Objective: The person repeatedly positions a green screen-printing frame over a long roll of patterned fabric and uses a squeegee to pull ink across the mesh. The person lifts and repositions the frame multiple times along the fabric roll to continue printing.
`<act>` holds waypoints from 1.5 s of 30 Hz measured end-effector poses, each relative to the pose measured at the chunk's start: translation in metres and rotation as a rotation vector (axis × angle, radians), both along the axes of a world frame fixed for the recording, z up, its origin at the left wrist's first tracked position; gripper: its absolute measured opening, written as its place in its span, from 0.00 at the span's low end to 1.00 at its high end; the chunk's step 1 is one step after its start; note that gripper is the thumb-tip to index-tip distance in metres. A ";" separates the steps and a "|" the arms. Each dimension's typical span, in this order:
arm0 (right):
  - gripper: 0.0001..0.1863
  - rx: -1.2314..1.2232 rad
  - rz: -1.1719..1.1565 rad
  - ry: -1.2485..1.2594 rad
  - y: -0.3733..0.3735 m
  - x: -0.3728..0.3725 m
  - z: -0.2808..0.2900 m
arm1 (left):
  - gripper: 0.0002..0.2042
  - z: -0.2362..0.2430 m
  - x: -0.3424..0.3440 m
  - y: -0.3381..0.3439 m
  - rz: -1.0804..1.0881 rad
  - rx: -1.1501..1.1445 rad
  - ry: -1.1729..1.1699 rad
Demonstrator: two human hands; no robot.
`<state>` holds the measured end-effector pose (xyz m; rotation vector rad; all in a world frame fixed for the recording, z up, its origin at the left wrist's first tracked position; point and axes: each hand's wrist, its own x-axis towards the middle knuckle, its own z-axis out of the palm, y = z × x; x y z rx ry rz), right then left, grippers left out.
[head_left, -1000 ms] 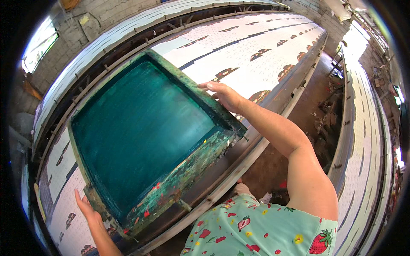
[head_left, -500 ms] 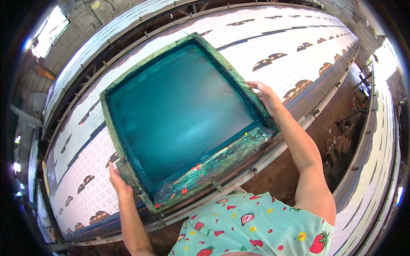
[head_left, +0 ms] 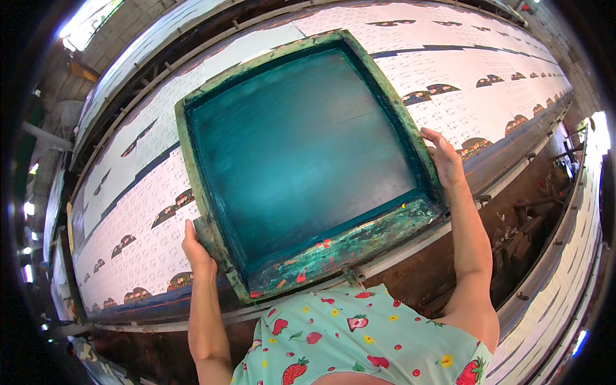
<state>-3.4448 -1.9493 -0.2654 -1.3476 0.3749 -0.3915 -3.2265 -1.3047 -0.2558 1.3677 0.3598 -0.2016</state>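
Note:
Between my hands is a big square screen-printing frame with a dark teal mesh. Its green, worn wooden rim is blotched with paint, with red and yellow specks along the near side. My left hand grips the rim's left side near the front corner, thumb up and the other fingers hidden beneath. On the right side, my right hand holds the rim with its fingertips partly hidden. Below the frame lies white printed cloth with dark, flowered scalloped motifs. Whether the frame touches the cloth cannot be told.
The cloth covers a long table with a metal rail along its near edge. Another long table with printed cloth stands at right, across a brown floor gap. A further covered table runs behind. Small pegs line the rails.
The frame, with both hands on it, has shifted to the right and slightly up in the view. The surroundings have shifted too, as the view has moved. Both hands keep their hold.

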 end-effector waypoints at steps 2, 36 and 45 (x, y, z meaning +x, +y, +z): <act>0.43 0.050 0.036 0.004 -0.003 0.002 -0.005 | 0.25 -0.012 0.003 0.005 0.029 0.011 -0.001; 0.19 -1.486 0.848 0.400 0.290 0.010 0.097 | 0.31 -0.042 0.012 -0.012 0.002 0.575 -0.133; 0.36 -1.556 0.620 0.206 0.313 -0.033 0.068 | 0.33 -0.057 0.016 -0.012 -0.013 0.670 -0.187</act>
